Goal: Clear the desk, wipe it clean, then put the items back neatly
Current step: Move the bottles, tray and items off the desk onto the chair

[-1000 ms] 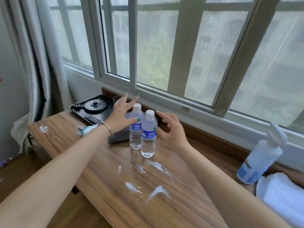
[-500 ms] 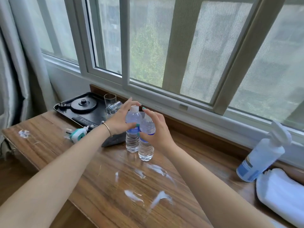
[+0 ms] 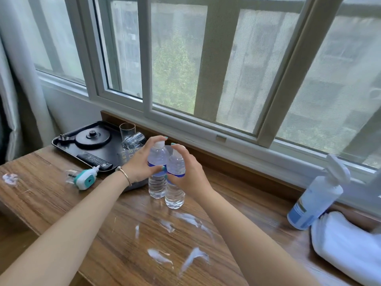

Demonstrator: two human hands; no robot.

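Note:
Two small clear water bottles stand side by side on the wooden desk (image 3: 61, 203) near the window. My left hand (image 3: 140, 164) grips the left bottle (image 3: 157, 182) around its upper half. My right hand (image 3: 185, 174) grips the right bottle (image 3: 175, 193) the same way, hiding its cap. Both bottle bases rest on the desk. White smears (image 3: 177, 240) streak the wood in front of the bottles. A white cloth (image 3: 350, 248) lies at the right edge, with a blue-and-white spray bottle (image 3: 315, 199) leaning beside it.
A black tray (image 3: 68, 149) at the back left carries a kettle base (image 3: 92, 138), a remote (image 3: 94, 161) and two glasses (image 3: 127, 131). A teal-and-white plug-in device (image 3: 84, 178) lies in front of it. A small white smear (image 3: 9, 178) marks the far left. The window sill runs behind.
Both hands went from spread open beside the bottles to closed around them. The view shifted left and slightly closer.

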